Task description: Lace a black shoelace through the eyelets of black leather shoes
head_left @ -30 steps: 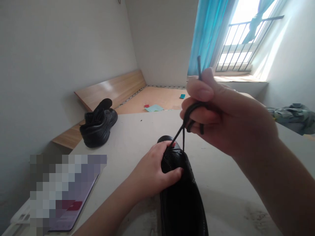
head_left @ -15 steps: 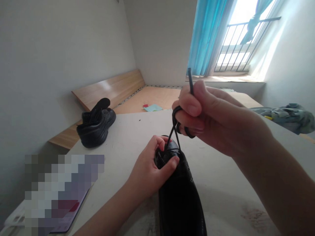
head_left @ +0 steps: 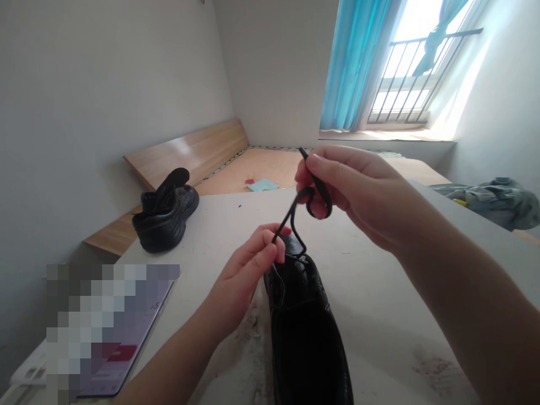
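Note:
A black leather shoe (head_left: 310, 337) rests on the white tabletop, its toe end nearest to me. From its upper part a black shoelace (head_left: 292, 212) rises in two strands. My left hand (head_left: 240, 275), at the shoe's left side, pinches one strand between thumb and fingers. Above the shoe and to the right, my right hand (head_left: 358, 191) is closed on the lace, with a loop hanging from its fingers and a short end sticking up past the thumb. The fingers partly hide the lace openings.
Another black shoe (head_left: 164, 216) stands at the table's left edge, its tongue raised. A tablet-like device (head_left: 139, 332), partly blurred, lies at the left. Behind the white table (head_left: 392, 315) are a wooden board (head_left: 189, 149), a light-blue item (head_left: 262, 185) and crumpled clothing (head_left: 502, 199).
My right hand has come down slightly, and the lace hangs looser. My left hand has drawn back from the shoe's tongue and now pinches a lace strand.

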A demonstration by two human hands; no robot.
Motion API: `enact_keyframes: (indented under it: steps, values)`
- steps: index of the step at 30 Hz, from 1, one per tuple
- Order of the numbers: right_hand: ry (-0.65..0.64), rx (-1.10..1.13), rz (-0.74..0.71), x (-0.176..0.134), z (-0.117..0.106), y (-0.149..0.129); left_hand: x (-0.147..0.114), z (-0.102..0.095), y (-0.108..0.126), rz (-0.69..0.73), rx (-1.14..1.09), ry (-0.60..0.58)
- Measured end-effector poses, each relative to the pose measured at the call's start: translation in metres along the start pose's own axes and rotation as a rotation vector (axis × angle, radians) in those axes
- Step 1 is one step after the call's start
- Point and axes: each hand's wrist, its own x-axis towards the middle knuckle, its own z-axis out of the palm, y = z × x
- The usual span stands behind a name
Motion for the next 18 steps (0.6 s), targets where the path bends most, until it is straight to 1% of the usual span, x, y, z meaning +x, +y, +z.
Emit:
enact_keyframes:
  steps: [1,3,4,6,9,12,15,17,18]
  values:
    - [0.068,-0.019,0.015,0.004,-0.004,0.003,0.002,-0.001,0.001,-0.008,-0.092,0.061]
    - [0.184,-0.025,0.042,0.012,-0.013,0.01,0.006,-0.004,0.004,-0.02,-0.285,0.148]
    - [0.235,-0.011,0.051,0.016,-0.018,0.014,0.008,-0.006,0.007,-0.025,-0.383,0.169]
    - [0.32,0.029,0.06,0.022,-0.03,0.021,0.012,-0.01,0.015,-0.032,-0.559,0.176]
    - [0.404,0.003,0.055,0.028,-0.048,0.027,0.015,-0.019,0.027,-0.036,-0.726,0.2]
    - [0.447,-0.101,0.04,0.028,-0.064,0.025,0.018,-0.031,0.038,0.013,-0.742,0.264]
    - [0.515,-0.266,-0.016,0.022,-0.073,0.017,0.02,-0.045,0.049,0.082,-0.708,0.334]
    - [0.536,-0.442,-0.058,0.016,-0.078,0.011,0.02,-0.054,0.056,0.114,-0.667,0.374]
    - [0.519,-0.568,-0.069,0.013,-0.08,0.009,0.019,-0.058,0.06,0.129,-0.636,0.397]
